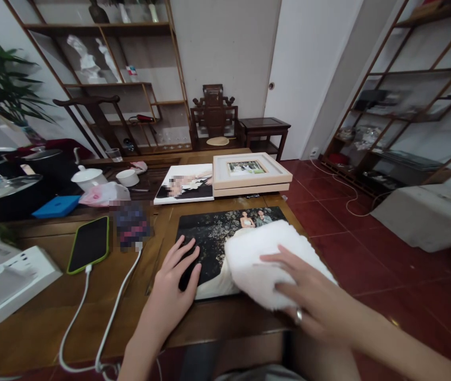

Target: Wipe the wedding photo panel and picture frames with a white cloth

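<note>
A dark photo print (213, 235) of a couple lies flat near the front edge of the wooden table (43, 312). My left hand (173, 288) rests on the print's near left corner, fingers spread and flat. My right hand (308, 301), a ring on one finger, lies palm down with fingers stretched on a fluffy white cloth (265, 259) that covers the print's right side.
Behind the print lie another photo print (186, 182) and two stacked wooden frames (249, 174). To the left are a phone in a green case (89, 244) on a white cable, a white box (7, 283), a blue case (56, 206) and cups. Red tile floor spreads to the right.
</note>
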`<state>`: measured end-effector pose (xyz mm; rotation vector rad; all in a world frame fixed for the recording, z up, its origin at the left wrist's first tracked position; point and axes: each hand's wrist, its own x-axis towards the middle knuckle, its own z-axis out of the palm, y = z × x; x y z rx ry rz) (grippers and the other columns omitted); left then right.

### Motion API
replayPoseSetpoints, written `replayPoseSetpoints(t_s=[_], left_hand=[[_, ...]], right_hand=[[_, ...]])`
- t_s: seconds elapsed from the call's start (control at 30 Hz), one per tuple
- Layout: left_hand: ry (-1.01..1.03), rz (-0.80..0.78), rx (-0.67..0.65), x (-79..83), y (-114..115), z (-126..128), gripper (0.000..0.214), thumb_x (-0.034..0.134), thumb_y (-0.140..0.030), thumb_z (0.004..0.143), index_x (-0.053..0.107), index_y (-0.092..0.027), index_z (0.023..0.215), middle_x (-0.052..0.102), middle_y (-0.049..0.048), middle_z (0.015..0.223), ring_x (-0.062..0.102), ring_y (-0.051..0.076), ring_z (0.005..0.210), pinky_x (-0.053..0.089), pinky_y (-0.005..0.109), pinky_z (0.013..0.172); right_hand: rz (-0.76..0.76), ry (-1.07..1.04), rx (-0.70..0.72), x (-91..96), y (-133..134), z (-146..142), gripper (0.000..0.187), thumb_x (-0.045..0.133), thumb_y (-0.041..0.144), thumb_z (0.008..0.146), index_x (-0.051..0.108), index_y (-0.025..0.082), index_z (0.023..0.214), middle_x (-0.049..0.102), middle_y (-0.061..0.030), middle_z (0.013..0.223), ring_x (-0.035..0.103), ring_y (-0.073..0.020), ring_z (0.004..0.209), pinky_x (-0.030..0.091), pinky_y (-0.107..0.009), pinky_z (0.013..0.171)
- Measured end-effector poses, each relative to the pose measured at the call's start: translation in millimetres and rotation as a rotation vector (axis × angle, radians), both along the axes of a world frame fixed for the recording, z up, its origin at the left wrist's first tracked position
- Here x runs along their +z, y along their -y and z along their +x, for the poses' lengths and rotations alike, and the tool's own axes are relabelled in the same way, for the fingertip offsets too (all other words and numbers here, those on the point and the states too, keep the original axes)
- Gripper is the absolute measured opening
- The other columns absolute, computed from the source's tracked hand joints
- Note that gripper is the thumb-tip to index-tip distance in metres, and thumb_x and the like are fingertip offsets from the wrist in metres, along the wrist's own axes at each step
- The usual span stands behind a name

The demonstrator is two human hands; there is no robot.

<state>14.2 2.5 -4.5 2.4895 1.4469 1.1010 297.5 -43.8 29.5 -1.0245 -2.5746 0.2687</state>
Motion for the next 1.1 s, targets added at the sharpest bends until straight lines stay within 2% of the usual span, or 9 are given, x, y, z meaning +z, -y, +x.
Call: replayPoseSetpoints(t_s=[0.17, 0.23, 0.33, 0.47, 0.6, 0.7, 0.8, 0.9, 1.1], left_hand=[[0.001, -0.010, 0.001, -0.7, 0, -1, 0.029, 0.051, -0.022, 0.087, 0.064, -0.014, 0.111, 0.061, 0.0126, 0.124, 0.043, 0.029, 0.129, 0.044, 0.050, 0.101], [0.000, -0.001, -0.001, -0.5, 0, -1, 0.029, 0.052, -0.022, 0.086, 0.064, -0.014, 0.111, 0.061, 0.0130, 0.123, 0.044, 0.029, 0.128, 0.044, 0.049, 0.101], [-0.003, 0.007, 0.003, 0.2, 0, 0, 0.028, 0.052, -0.022, 0.086, 0.065, -0.013, 0.110, 0.062, 0.0132, 0.122, 0.045, 0.028, 0.127, 0.044, 0.049, 0.101], [-0.009, -0.009, 0.010, 1.1, 0, -1, 0.029, 0.051, -0.023, 0.086, 0.064, -0.015, 0.111, 0.061, 0.0121, 0.124, 0.044, 0.029, 0.128, 0.044, 0.050, 0.101], [-0.010, -0.042, 0.011, 1.3, 0, -1, 0.029, 0.050, -0.024, 0.087, 0.064, -0.016, 0.111, 0.060, 0.0122, 0.125, 0.044, 0.030, 0.128, 0.043, 0.052, 0.100], [-0.007, -0.061, 0.014, 1.6, 0, 0, 0.029, 0.050, -0.025, 0.087, 0.063, -0.016, 0.112, 0.060, 0.0124, 0.126, 0.043, 0.029, 0.129, 0.042, 0.052, 0.101], [-0.005, -0.073, 0.018, 2.2, -1, 0, 0.029, 0.050, -0.025, 0.087, 0.062, -0.017, 0.112, 0.059, 0.0116, 0.127, 0.042, 0.029, 0.130, 0.042, 0.052, 0.101], [-0.004, -0.074, 0.015, 2.8, 0, 0, 0.028, 0.050, -0.025, 0.087, 0.062, -0.017, 0.111, 0.059, 0.0112, 0.127, 0.042, 0.029, 0.129, 0.041, 0.052, 0.101], [-0.004, -0.070, 0.010, 3.1, 0, 0, 0.027, 0.050, -0.024, 0.087, 0.062, -0.019, 0.110, 0.060, 0.0103, 0.126, 0.043, 0.028, 0.129, 0.042, 0.051, 0.101]], right_hand=[[0.040, 0.004, -0.182, 4.1, -64, 12, 0.022, 0.042, 0.021, 0.090, 0.061, 0.015, 0.100, 0.054, -0.0158, 0.108, 0.048, -0.0282, 0.107, 0.043, -0.046, 0.092], [0.066, 0.006, -0.214, 1.7, -80, 14, 0.025, 0.040, 0.026, 0.093, 0.060, 0.014, 0.102, 0.054, -0.0152, 0.103, 0.050, -0.0279, 0.101, 0.045, -0.044, 0.087], [0.106, 0.002, -0.223, -1.7, -88, 13, 0.025, 0.040, 0.026, 0.093, 0.060, 0.015, 0.103, 0.054, -0.0146, 0.102, 0.050, -0.0279, 0.100, 0.045, -0.045, 0.087], [0.144, 0.005, -0.204, -3.0, -69, 8, 0.021, 0.045, 0.018, 0.088, 0.061, 0.017, 0.100, 0.056, -0.0151, 0.110, 0.046, -0.0303, 0.111, 0.038, -0.054, 0.096], [0.094, 0.012, -0.114, -7.6, -21, 2, 0.023, 0.050, 0.010, 0.075, 0.062, 0.019, 0.091, 0.056, -0.0135, 0.121, 0.037, -0.0309, 0.125, 0.018, -0.062, 0.107], [0.067, -0.009, -0.006, -11.3, 14, 0, 0.022, 0.053, 0.012, 0.069, 0.063, 0.021, 0.086, 0.046, -0.0102, 0.138, 0.028, -0.0316, 0.133, 0.008, -0.062, 0.109], [0.043, -0.012, 0.052, -8.5, 26, 0, 0.019, 0.054, 0.013, 0.069, 0.063, 0.023, 0.082, 0.045, -0.0071, 0.140, 0.028, -0.0300, 0.134, 0.008, -0.059, 0.111], [0.012, 0.025, 0.031, 0.1, 5, 1, 0.022, 0.053, 0.011, 0.072, 0.063, 0.021, 0.089, 0.050, -0.0104, 0.133, 0.034, -0.0281, 0.130, 0.015, -0.057, 0.111], [0.066, 0.036, -0.053, 10.7, -81, -7, 0.019, 0.048, 0.016, 0.085, 0.063, 0.016, 0.096, 0.057, -0.0158, 0.109, 0.047, -0.0287, 0.110, 0.040, -0.050, 0.095]])
